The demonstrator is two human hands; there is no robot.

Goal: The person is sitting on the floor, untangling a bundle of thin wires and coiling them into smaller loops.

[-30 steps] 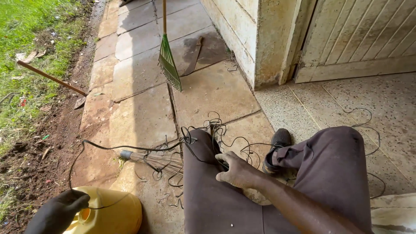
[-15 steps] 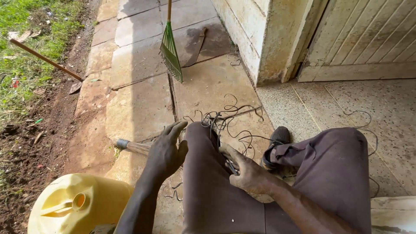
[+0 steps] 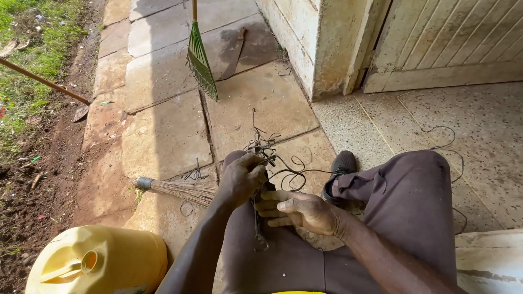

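Left hand [image 3: 242, 179] fisted, right hand [image 3: 302, 211] fingers extended; hands touching over lap

both hands [image 3: 242, 177] on tangled wire [image 3: 272, 158]

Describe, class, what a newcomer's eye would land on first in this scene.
Both hands meet over the seated person's knee: the left hand grips a tangle of dark wire and the right hand lies open beside it. A yellow jerrycan sits bottom left, and a green rake stands upright on the paving slabs behind.
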